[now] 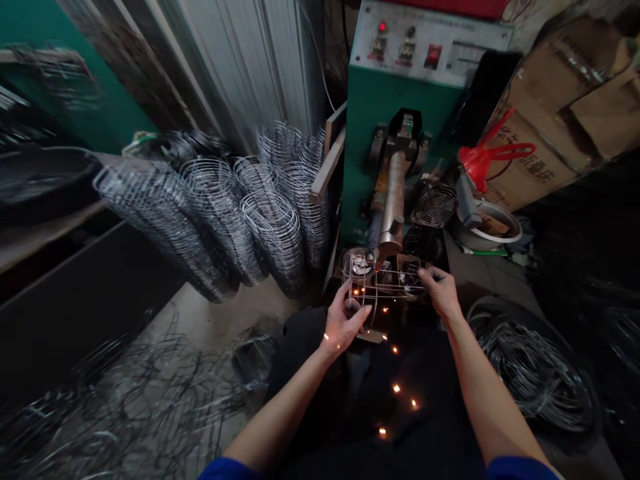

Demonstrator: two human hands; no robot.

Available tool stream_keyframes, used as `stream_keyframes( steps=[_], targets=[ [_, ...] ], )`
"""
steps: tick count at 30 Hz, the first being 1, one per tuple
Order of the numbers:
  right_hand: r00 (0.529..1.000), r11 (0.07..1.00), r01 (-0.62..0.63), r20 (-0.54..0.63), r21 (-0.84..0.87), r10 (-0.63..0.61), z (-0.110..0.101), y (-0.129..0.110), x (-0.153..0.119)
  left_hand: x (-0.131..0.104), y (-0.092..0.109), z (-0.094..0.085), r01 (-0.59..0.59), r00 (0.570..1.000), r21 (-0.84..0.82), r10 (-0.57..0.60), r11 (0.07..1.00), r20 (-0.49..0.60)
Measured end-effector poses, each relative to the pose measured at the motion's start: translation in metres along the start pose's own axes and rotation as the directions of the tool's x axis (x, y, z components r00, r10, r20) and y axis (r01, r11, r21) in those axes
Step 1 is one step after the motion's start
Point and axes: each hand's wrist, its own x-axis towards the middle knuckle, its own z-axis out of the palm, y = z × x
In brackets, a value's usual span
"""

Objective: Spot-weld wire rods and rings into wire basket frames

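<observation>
A small wire frame (389,288) made of thin rods and rings lies between my hands, under the tip of a spot welder (393,207). My left hand (345,317) grips its ringed left end between thumb and fingers. At the other end, my right hand (440,288) pinches the wires. Orange sparks (397,388) fly from the welder's tip and drop towards my lap. A few bright specks show over my left wrist. Behind the frame sits a round dish (358,264) with pale scraps; the exact weld point is hard to make out.
Tall stacks of wire rings (273,223) stand to the left. Loose wire (165,393) litters the floor. At right are a wire coil (533,367), a bowl (485,230) with a hammer and a red plastic item (477,163), and cardboard boxes (565,113). The green machine cabinet (365,127) rises ahead.
</observation>
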Motion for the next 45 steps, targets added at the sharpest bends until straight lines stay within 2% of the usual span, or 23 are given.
stream_keyframes(
  steps=[2, 4, 6, 8, 9, 11, 14, 16, 18, 21, 24, 27, 32, 35, 38, 45],
  targets=[
    [0.996, 0.997, 0.028, 0.087, -0.072, -0.022, -0.016, -0.001, -0.011, -0.014, 0.013, -0.006, 0.043, 0.999, -0.064, -0.043, 0.997, -0.006],
    [0.970, 0.989, -0.006, 0.240, -0.146, 0.041, -0.035, -0.002, -0.028, -0.030, 0.034, -0.018, 0.103, 0.994, -0.161, -0.096, 0.981, 0.055],
    [0.894, 0.968, -0.133, 0.395, -0.213, 0.210, -0.051, -0.005, -0.047, -0.043, 0.059, -0.034, 0.161, 0.972, -0.245, -0.112, 0.956, 0.205],
    [0.786, 0.927, -0.254, 0.500, -0.275, 0.364, -0.057, -0.008, -0.063, -0.049, 0.078, -0.049, 0.189, 0.929, -0.272, -0.083, 0.943, 0.359],
    [0.735, 0.910, -0.290, 0.539, -0.297, 0.411, -0.056, -0.009, -0.070, -0.050, 0.082, -0.055, 0.192, 0.915, -0.276, -0.070, 0.942, 0.398],
    [0.652, 0.886, -0.326, 0.600, -0.330, 0.463, -0.050, -0.008, -0.081, -0.051, 0.080, -0.063, 0.200, 0.921, -0.271, -0.086, 0.942, 0.381],
    [0.542, 0.838, -0.384, 0.640, -0.388, 0.545, -0.038, 0.003, -0.090, -0.064, 0.054, -0.069, 0.301, 0.938, -0.233, -0.243, 0.925, 0.247],
    [0.514, 0.816, -0.400, 0.635, -0.417, 0.576, -0.034, 0.013, -0.091, -0.082, 0.036, -0.071, 0.392, 0.912, -0.196, -0.352, 0.899, 0.210],
    [0.556, 0.846, -0.350, 0.639, -0.402, 0.532, -0.034, 0.019, -0.090, -0.100, 0.026, -0.072, 0.433, 0.890, -0.165, -0.392, 0.886, 0.232],
    [0.686, 0.923, -0.193, 0.627, -0.333, 0.369, -0.038, 0.017, -0.080, -0.110, 0.024, -0.066, 0.371, 0.916, -0.153, -0.333, 0.916, 0.226],
    [0.776, 0.951, -0.195, 0.555, -0.241, 0.300, -0.043, 0.004, -0.068, -0.097, 0.026, -0.054, 0.303, 0.949, -0.202, -0.274, 0.931, 0.157],
    [0.819, 0.961, -0.240, 0.502, -0.136, 0.276, -0.041, -0.006, -0.060, -0.076, 0.024, -0.043, 0.312, 0.950, -0.282, -0.291, 0.907, 0.114],
    [0.923, 0.972, -0.222, 0.338, 0.075, 0.185, -0.023, 0.002, -0.053, -0.059, 0.019, -0.035, 0.314, 0.949, -0.309, -0.309, 0.898, 0.067],
    [0.936, 0.973, -0.194, 0.319, 0.125, 0.146, -0.017, 0.010, -0.047, -0.054, 0.018, -0.031, 0.273, 0.962, -0.243, -0.262, 0.931, 0.075],
    [0.944, 0.977, -0.156, 0.314, 0.146, 0.104, -0.016, 0.012, -0.038, -0.040, 0.016, -0.027, 0.157, 0.988, -0.218, -0.153, 0.963, 0.035],
    [0.981, 0.995, -0.071, 0.187, 0.068, 0.058, -0.004, -0.004, -0.013, -0.006, 0.009, -0.017, 0.033, 0.999, -0.180, -0.029, 0.983, 0.022]
  ],
)
